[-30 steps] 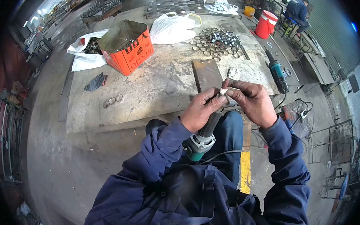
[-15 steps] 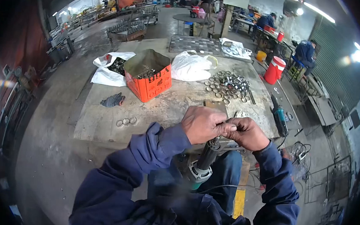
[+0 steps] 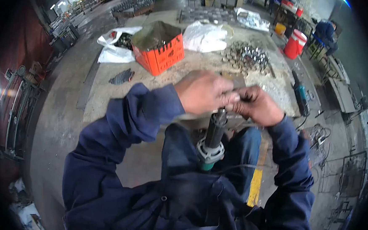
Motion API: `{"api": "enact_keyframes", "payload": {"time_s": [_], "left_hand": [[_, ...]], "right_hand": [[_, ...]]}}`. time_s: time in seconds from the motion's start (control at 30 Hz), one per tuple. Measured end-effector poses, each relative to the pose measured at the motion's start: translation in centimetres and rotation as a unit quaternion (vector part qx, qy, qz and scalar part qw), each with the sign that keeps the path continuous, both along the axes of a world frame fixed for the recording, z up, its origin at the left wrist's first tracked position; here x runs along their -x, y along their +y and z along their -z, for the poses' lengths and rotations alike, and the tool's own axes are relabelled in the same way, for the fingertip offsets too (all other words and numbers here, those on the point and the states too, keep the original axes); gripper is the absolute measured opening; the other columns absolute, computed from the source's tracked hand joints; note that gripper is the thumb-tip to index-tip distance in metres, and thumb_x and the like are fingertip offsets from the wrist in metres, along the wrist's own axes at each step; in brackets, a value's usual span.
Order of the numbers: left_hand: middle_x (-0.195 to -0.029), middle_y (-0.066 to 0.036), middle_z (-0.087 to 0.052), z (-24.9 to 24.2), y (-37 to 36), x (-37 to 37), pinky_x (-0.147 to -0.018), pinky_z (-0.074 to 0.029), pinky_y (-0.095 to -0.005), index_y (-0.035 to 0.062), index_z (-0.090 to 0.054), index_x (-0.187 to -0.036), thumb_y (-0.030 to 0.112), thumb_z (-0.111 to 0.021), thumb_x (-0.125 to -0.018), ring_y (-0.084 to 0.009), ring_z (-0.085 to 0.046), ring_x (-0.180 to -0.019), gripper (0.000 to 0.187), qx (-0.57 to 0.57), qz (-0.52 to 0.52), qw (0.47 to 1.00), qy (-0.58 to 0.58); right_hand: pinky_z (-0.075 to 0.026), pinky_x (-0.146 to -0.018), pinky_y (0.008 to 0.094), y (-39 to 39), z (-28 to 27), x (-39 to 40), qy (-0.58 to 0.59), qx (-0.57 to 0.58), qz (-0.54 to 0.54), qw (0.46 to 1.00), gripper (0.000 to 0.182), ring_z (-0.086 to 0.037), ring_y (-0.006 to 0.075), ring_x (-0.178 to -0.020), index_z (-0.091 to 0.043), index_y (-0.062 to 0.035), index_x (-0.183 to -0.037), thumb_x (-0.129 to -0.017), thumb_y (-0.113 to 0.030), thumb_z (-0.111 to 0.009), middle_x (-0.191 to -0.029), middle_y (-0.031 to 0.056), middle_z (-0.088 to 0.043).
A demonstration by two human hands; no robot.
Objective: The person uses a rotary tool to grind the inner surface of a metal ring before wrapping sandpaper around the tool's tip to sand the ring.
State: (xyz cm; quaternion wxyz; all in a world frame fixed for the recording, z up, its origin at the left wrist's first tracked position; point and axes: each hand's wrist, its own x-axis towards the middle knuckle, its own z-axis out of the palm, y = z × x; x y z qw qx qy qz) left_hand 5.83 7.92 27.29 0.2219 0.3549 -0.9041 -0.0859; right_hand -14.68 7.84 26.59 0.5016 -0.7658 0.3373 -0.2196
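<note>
A straight die grinder [image 3: 214,136] with a dark neck and green body stands between my knees, its tip pointing up. Just above that tip, my left hand [image 3: 204,93] and my right hand [image 3: 260,106] meet with fingers pinched together. Whatever lies between the fingertips is hidden and blurred. Beyond the hands, a heap of small metal rings [image 3: 248,55] is spread on the worktable [image 3: 152,83]. A dark piece of material [image 3: 236,79] lies partly behind my fingers.
An orange square tin [image 3: 164,58] with metal pieces stands between two white bags, one at left [image 3: 112,53] and one at right [image 3: 203,37]. A grey glove [image 3: 122,76] lies nearby. At the right are a green power tool [image 3: 301,94], a red cooler [image 3: 295,44] and a seated person [image 3: 325,35].
The view has tilted downward, so the table sits higher in it. Both hands stay pinched together above the grinder tip. Three rings at the table's left front are now out of sight.
</note>
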Motion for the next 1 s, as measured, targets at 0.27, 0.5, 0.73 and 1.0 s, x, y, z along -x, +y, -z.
{"api": "enact_keyframes", "payload": {"time_s": [0.27,0.5,0.73,1.0], "left_hand": [[-0.072,-0.019,-0.055,-2.5,-0.6,-0.6,-0.059,-0.041,-0.0414,-0.001,-0.058,-0.079,0.049,-0.049,-0.091,-0.0343,-0.053,-0.065,0.052,-0.087,-0.024,0.985,-0.145],[-0.071,-0.02,-0.054,-2.4,-1.3,-2.0,-0.057,-0.041,-0.0424,-0.0002,-0.059,-0.079,0.047,-0.05,-0.09,-0.0377,-0.054,-0.067,0.05,-0.101,0.053,0.991,-0.075],[-0.069,-0.02,-0.051,-3.4,0.3,-2.3,-0.058,-0.039,-0.0437,0.0005,-0.054,-0.079,0.038,-0.049,-0.092,-0.0377,-0.052,-0.067,0.04,-0.116,0.082,0.985,-0.093],[-0.076,-0.018,-0.056,-5.0,2.0,-2.1,-0.065,-0.042,-0.0445,0.0008,-0.058,-0.086,0.036,-0.05,-0.091,-0.0366,-0.055,-0.075,0.036,-0.138,0.005,0.973,-0.184]], "right_hand": [[-0.036,-0.05,0.0242,-1.1,0.6,-1.1,-0.02,0.046,-0.022,0.999,0.023,-0.039,0.004,-0.057,-0.067,-0.0007,-0.092,-0.084,-0.022,-0.069,-0.062,-0.0034,-0.054],[-0.039,-0.052,0.0221,-1.6,2.3,-1.5,-0.076,-0.053,-0.041,0.995,0.024,-0.044,0.0025,-0.063,-0.068,-0.0004,-0.095,-0.084,-0.022,-0.069,-0.07,-0.0037,-0.058],[-0.039,-0.053,0.0226,-1.4,1.6,-1.5,-0.096,-0.077,-0.108,0.986,0.025,-0.045,0.0028,-0.063,-0.067,0.0002,-0.097,-0.085,-0.021,-0.068,-0.07,-0.002,-0.058],[-0.039,-0.055,0.0252,-1.3,1.8,-2.2,-0.085,0.117,-0.106,0.984,0.024,-0.044,0.0047,-0.062,-0.065,0.0014,-0.089,-0.085,-0.022,-0.068,-0.066,-0.0021,-0.056]]}}
